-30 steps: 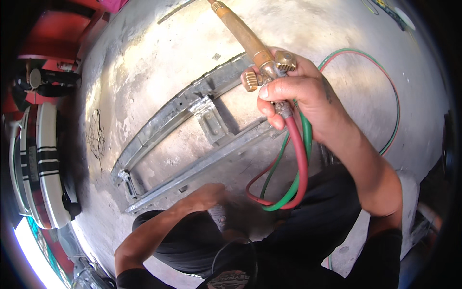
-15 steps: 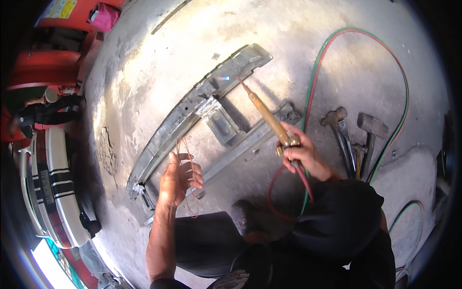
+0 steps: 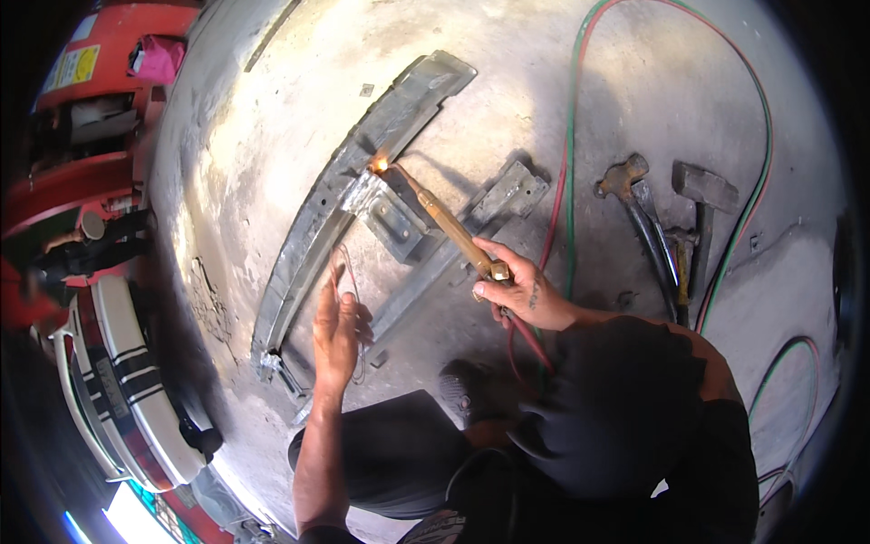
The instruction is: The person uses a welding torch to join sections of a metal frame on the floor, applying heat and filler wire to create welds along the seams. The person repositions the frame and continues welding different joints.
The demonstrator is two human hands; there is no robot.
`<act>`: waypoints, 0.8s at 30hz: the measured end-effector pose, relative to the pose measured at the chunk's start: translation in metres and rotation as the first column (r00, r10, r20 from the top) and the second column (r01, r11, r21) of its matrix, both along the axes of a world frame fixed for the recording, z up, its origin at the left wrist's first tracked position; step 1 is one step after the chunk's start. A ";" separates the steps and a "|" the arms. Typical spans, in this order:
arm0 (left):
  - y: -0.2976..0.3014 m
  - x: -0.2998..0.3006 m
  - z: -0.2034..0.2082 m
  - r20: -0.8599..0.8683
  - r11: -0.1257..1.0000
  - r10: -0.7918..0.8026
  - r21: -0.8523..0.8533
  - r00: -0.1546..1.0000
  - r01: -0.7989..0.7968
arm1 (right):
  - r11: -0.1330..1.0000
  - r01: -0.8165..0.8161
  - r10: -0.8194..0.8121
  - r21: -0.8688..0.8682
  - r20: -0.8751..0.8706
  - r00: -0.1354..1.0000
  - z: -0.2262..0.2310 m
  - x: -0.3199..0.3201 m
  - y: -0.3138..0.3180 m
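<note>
My right hand [image 3: 527, 288] is wrapped round the valve end of a brass gas torch [image 3: 450, 227]. A small orange flame [image 3: 381, 165] burns at its tip, against the long grey metal beam [image 3: 317, 213] where a box-shaped bracket [image 3: 391, 225] joins it. In my left hand [image 3: 335, 340] is a thin copper-coloured wire [image 3: 351, 268], bent into a long loop. That hand hovers over the near side of the beam, its fingers partly hiding the wire. A second, straighter grey bar [image 3: 412, 295] lies beyond the bracket, toward my right knee.
Red and green hoses [image 3: 573, 118] loop across the concrete floor on the right. Inside the loop lie a ball-headed hammer [image 3: 623, 177] and a sledgehammer [image 3: 702, 184]. A white bumper [image 3: 136, 363] and another person [image 3: 91, 245] are at the left.
The torch has moved left and nearer, from over the beam's upper part to the bracket joint. Its blue flame now glows orange against the metal. My left hand has risen slightly with the wire.
</note>
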State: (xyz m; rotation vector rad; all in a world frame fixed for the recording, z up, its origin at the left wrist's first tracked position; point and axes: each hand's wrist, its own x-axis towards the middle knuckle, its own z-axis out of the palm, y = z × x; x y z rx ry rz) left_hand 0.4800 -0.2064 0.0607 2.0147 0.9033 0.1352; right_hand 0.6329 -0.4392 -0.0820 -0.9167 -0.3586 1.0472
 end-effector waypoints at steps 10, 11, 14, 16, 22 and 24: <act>-0.015 -0.012 -0.035 -0.060 0.994 -0.051 0.092 0.997 0.057 | 0.995 -0.090 0.094 0.045 -0.085 0.992 -0.018 0.011 -0.004; -0.015 -0.011 -0.037 -0.073 0.991 -0.061 0.116 0.995 0.069 | 0.995 -0.087 0.091 0.051 -0.093 0.991 -0.019 0.013 -0.003; -0.006 -0.015 -0.051 -0.095 0.969 -0.102 0.215 0.990 0.121 | 0.994 -0.081 0.089 0.075 -0.117 0.989 -0.023 0.017 -0.002; -0.004 -0.012 -0.058 -0.115 0.959 -0.120 0.244 0.986 0.145 | 0.992 -0.084 0.096 0.092 -0.136 0.986 -0.026 0.019 -0.001; -0.015 0.016 -0.061 -0.179 0.905 -0.178 0.357 0.968 0.233 | 0.995 -0.046 0.066 0.093 -0.223 0.973 -0.026 0.030 -0.006; -0.015 0.014 -0.062 -0.169 0.885 -0.233 0.372 0.958 0.281 | 0.993 -0.050 0.071 0.103 -0.213 0.974 -0.027 0.031 -0.007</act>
